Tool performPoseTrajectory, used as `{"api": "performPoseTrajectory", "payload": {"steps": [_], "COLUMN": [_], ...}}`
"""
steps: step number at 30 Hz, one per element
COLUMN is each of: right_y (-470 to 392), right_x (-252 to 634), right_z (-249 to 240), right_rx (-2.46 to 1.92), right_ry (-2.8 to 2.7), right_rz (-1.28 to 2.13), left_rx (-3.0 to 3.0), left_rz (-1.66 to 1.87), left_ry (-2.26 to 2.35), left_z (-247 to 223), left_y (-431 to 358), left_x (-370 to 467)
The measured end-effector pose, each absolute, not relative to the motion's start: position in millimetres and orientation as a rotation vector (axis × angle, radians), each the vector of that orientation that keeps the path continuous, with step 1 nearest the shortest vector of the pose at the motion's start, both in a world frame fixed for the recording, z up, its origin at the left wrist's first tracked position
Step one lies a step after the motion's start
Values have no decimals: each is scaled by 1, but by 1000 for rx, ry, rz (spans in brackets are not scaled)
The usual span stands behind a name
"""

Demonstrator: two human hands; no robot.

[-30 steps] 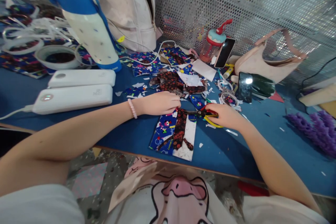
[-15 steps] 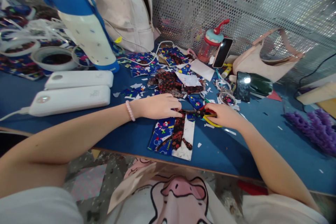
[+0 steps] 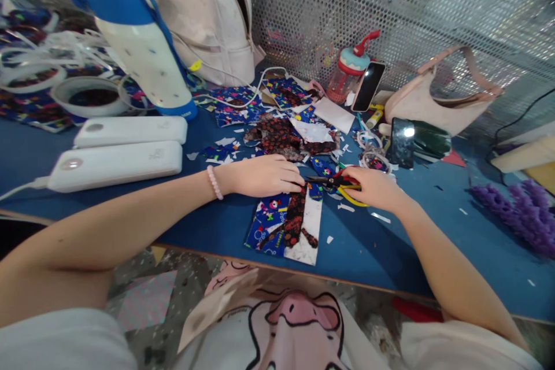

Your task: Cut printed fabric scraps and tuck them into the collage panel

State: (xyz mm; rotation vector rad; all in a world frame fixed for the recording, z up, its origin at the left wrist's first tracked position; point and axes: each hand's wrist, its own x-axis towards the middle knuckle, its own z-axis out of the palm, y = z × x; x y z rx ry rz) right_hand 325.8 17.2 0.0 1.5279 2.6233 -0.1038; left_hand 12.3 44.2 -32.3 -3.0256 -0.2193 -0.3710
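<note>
My right hand [image 3: 373, 187] is closed around scissors [image 3: 332, 181] with red and yellow handles and dark blades. The blades point left, toward the fingers of my left hand [image 3: 271, 176], and look slightly parted. My left hand is closed, its fingertips pinching the top end of a dark red-and-black patterned fabric strip [image 3: 296, 215]. The strip lies on a card [image 3: 265, 225], half blue printed, half white, near the table's front edge. My left fingers hide the top of the card and the exact grip.
Behind my hands lie crumpled dark fabric [image 3: 277, 134], blue printed pieces [image 3: 236, 105] and scattered white scraps. White power banks [image 3: 117, 166], a large bottle [image 3: 139, 40] and a backpack [image 3: 203, 17] stand left. A phone [image 3: 367, 88], a tumbler [image 3: 347, 72], a handbag [image 3: 442, 101] and purple foam-like material [image 3: 518, 214] are right.
The scissors and my right hand have shifted slightly to the right, showing more of the blades. My left fingers have moved slightly right. The card stays where it was.
</note>
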Motion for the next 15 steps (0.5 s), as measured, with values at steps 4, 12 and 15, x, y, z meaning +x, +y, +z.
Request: {"api": "performPoseTrajectory", "payload": {"steps": [4, 12, 15], "right_y": [18, 19, 19], "right_x": [327, 328, 328], "right_z": [0, 0, -1], "right_rx": [1542, 1585, 1632], "right_ry": [2638, 2652, 2654], "right_rz": [-90, -87, -82], "left_rx": [-3092, -3173, -3158], "left_rz": [-343, -282, -318], "left_ry": [-234, -270, -234], "left_z": [-35, -36, -35], "left_y": [44, 43, 43], "left_x": [12, 12, 14]}}
